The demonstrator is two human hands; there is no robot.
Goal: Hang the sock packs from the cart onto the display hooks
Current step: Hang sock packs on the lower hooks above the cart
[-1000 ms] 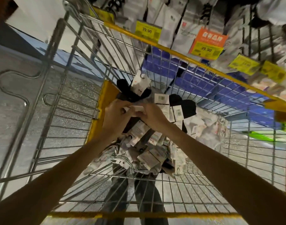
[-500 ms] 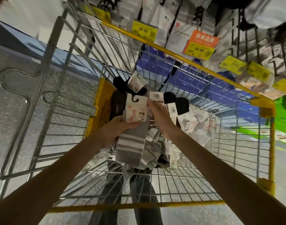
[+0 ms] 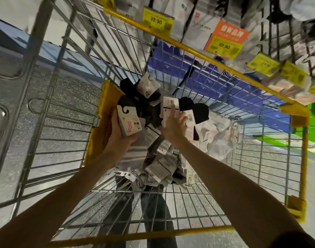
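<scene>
Left of centre, the left hand (image 3: 117,139) grips a grey striped sock pack (image 3: 129,123) by its card, inside the cart (image 3: 188,48). The right hand (image 3: 174,126), fingers straight and holding nothing, reaches over a barcoded pack (image 3: 170,102) on the central pile (image 3: 160,165).

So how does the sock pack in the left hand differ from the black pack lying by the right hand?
The grey striped pack is gripped in the left hand; the black pack lies in the cart. The grey striped pack's card shows a red sock drawing; the black pack shows a barcode label. Both have white labels.
</scene>
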